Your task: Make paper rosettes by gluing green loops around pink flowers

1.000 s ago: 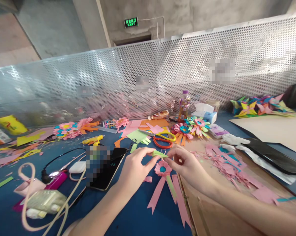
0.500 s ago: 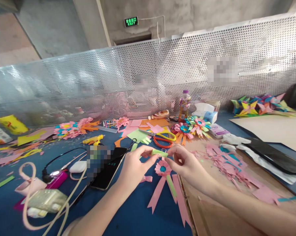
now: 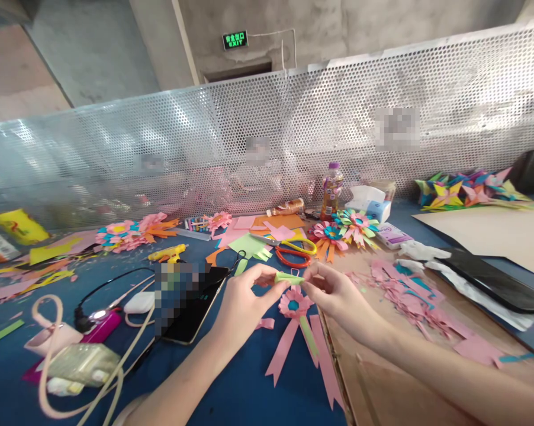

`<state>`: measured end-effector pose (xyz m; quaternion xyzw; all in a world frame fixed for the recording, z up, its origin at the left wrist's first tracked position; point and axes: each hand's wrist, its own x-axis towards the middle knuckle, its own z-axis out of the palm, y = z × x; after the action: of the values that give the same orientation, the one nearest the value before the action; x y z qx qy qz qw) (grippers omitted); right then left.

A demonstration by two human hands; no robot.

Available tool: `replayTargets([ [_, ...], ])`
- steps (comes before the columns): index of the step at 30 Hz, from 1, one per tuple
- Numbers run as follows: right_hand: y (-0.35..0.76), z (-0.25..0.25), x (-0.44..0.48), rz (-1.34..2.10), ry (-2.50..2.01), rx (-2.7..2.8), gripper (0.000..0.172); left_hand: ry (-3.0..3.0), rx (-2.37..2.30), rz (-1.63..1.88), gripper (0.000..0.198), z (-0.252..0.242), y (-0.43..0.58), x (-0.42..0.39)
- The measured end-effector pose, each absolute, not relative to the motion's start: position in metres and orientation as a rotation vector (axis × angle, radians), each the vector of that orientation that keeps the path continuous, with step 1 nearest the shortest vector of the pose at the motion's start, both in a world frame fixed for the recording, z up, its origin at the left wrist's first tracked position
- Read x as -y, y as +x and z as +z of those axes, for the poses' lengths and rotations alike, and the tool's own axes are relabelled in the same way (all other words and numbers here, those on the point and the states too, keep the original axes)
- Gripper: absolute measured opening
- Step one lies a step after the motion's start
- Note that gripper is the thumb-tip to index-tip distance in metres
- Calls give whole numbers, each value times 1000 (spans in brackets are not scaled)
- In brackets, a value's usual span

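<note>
Between my two hands is a light green paper strip (image 3: pixel 289 278), bent over on itself. My left hand (image 3: pixel 256 290) pinches its left end, and my right hand (image 3: pixel 327 288) has its fingertips closed on the right end. Just below lies a pink paper flower (image 3: pixel 293 303) with a blue centre, pink tails and one green tail hanging toward me. A small pink paper loop (image 3: pixel 266 323) sits to its left, by my left wrist. Beyond my fingers are scissors with yellow handles (image 3: pixel 303 244) and another pair with red handles (image 3: pixel 292 258).
A phone (image 3: pixel 198 307), a yellow glue gun (image 3: pixel 167 254) and looped cables (image 3: pixel 49 367) lie on the left. Coloured paper sheets (image 3: pixel 249 244), finished flowers (image 3: pixel 358 225) and a bottle (image 3: pixel 332 192) stand behind. Pink scraps (image 3: pixel 409 296) cover the cardboard (image 3: pixel 395 378) at right.
The green strip looks more folded and narrower at its right end, where my right fingers have drawn closer together. The flower and tools lie as before; the view shifts slightly.
</note>
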<state>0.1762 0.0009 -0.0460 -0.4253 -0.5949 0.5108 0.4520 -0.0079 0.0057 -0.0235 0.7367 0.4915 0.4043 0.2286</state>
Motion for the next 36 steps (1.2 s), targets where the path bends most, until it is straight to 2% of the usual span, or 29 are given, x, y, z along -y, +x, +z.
replayTargets([
  [13,176,-42,0,1312,-1009,1477,23,1844,-1283,1068,21,-24,-9,-7],
  [19,182,-46,0,716,-1024,1756,29,1661,-1220,1010,26,-17,-10,-6],
  [22,184,-46,0,534,-953,1866,25,1607,-1209,991,28,-15,-9,-5],
  [36,186,-47,-1,400,-910,1905,13,1561,-1185,937,30,-12,-9,-4],
])
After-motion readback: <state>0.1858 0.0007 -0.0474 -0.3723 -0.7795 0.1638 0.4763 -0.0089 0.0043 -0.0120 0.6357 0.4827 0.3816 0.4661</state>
